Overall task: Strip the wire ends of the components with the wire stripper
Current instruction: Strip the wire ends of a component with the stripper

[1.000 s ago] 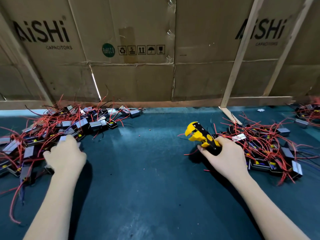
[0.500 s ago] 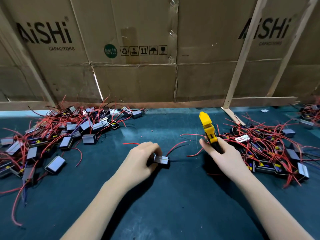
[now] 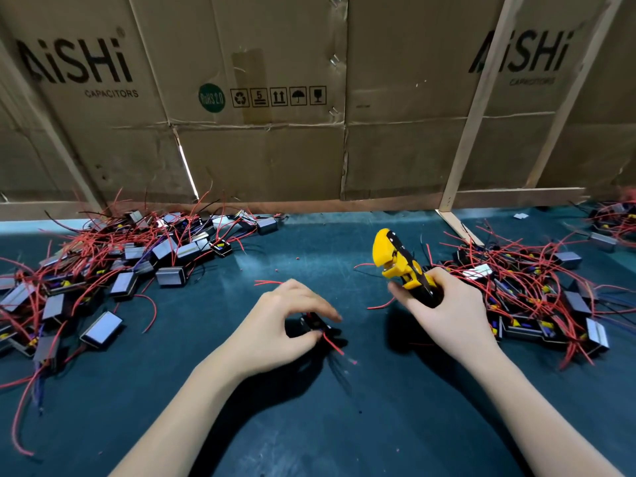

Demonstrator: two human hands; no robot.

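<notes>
— What are my hands doing?
— My left hand [image 3: 275, 325] is pinching a component [image 3: 315, 326] on the desk [image 3: 309, 425], its red wire [image 3: 333, 346] trailing toward me. My right hand [image 3: 444, 311] is gripping the stripper [image 3: 399, 266], just right of the component.
— And the piles [image 3: 113, 266]?
— They're lying on both sides of the component.

Even overhead light, soft shadows under both arms, wide-angle bending at the edges, slight motion blur.
</notes>
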